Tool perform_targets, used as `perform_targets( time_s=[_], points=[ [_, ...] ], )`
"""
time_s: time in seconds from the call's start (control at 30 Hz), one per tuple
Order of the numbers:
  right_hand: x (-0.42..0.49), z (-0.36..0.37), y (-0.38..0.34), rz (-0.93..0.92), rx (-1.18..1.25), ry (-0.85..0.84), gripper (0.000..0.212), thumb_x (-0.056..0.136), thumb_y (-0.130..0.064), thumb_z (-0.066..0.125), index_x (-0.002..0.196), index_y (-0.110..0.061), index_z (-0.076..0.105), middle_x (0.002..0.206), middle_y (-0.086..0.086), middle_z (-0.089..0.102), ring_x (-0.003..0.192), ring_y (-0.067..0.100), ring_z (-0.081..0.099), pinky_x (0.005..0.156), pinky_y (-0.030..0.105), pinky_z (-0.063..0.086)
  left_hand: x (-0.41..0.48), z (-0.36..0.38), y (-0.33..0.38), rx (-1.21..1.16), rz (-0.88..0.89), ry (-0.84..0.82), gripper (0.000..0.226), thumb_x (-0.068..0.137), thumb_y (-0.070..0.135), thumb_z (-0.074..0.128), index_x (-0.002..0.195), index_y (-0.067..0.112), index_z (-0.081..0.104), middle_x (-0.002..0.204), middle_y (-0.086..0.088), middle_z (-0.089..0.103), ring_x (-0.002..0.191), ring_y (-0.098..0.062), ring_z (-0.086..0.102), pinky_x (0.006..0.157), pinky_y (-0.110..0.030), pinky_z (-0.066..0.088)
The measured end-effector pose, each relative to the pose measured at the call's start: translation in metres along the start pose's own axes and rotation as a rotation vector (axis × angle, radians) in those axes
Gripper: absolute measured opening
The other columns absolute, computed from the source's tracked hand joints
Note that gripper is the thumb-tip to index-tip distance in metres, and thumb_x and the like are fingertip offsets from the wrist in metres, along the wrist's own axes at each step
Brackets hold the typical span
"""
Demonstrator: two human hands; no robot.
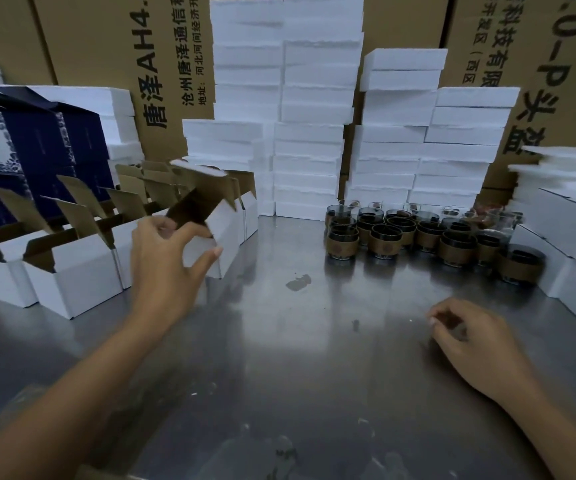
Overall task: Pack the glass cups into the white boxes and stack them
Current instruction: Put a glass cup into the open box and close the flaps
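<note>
Two bare hands reach over a steel table (297, 358). The left hand (165, 261) grips a white box (225, 230) at the right end of a row. Its fingers curl over the box's open top edge and its thumb presses the near side. This box is blurred and looks tilted, with its brown-lined lid flap standing up.

The right hand (470, 337) rests low over the table on the right. Its fingers are loosely curled and it holds nothing.

More open boxes (75, 275) stand side by side on the left of the table, all with lids raised. Their insides are hidden from this angle.

Many cups (383, 237) of dark glass with brown sleeves stand upright and packed close together. They sit on the table right of centre, well apart from both hands.

Just beside the cups, at the right edge, closed boxes (570, 233) sit stacked, with loose white sheets on top.

Tall stacks of white foam slabs (314, 140) rise behind the cups and the open boxes. Dark blue cartons (33, 147) with a pale pattern sit at far left. Big brown cartons (106, 46) printed with black Chinese text fill the background.
</note>
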State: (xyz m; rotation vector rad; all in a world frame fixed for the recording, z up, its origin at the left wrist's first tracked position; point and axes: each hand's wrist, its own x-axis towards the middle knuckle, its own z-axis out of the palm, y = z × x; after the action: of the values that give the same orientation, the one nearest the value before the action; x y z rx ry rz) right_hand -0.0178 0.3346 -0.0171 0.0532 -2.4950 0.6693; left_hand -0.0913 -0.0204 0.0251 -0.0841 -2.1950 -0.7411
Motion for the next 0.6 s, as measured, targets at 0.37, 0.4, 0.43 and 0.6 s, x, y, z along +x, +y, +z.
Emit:
perform_targets(
  time_s=[0.37,0.4,0.43,0.6],
  points=[
    [0.0,0.004,0.003,-0.016,0.083,-0.003,0.034,0.082,-0.007,0.064,0.069,-0.036,0.052,0.07,-0.012,0.058,0.071,-0.004,0.054,0.058,0.006,0.038,-0.045,0.069,0.132,-0.153,0.247,-0.16,0.019,0.081,0.039,0.067,0.098,0.033,0.064,0.111,0.004,0.042,0.108,-0.013,0.027,0.085,-0.025,0.022],
    [0.001,0.005,0.004,-0.018,0.079,-0.009,0.033,0.082,-0.008,0.064,0.07,-0.036,0.053,0.071,-0.012,0.058,0.073,-0.005,0.053,0.057,0.006,0.038,-0.052,0.076,0.138,-0.149,0.243,-0.18,0.019,0.081,0.04,0.066,0.099,0.033,0.063,0.112,0.004,0.043,0.107,-0.012,0.026,0.084,-0.024,0.022],
    [0.001,0.005,0.004,-0.021,0.069,-0.014,0.031,0.082,-0.009,0.063,0.071,-0.036,0.054,0.073,-0.013,0.058,0.074,-0.005,0.053,0.057,0.008,0.038,-0.057,0.083,0.144,-0.134,0.241,-0.202,0.02,0.082,0.041,0.065,0.101,0.033,0.063,0.112,0.004,0.043,0.107,-0.012,0.025,0.084,-0.024,0.021],
    [0.004,0.006,0.008,-0.045,0.051,-0.019,0.019,0.083,-0.013,0.062,0.076,-0.031,0.059,0.076,-0.013,0.059,0.075,0.0,0.054,0.061,0.011,0.039,-0.065,0.101,0.163,-0.046,0.271,-0.243,0.022,0.086,0.046,0.058,0.105,0.035,0.06,0.102,0.006,0.045,0.103,-0.016,0.031,0.081,-0.027,0.015]
  ],
)
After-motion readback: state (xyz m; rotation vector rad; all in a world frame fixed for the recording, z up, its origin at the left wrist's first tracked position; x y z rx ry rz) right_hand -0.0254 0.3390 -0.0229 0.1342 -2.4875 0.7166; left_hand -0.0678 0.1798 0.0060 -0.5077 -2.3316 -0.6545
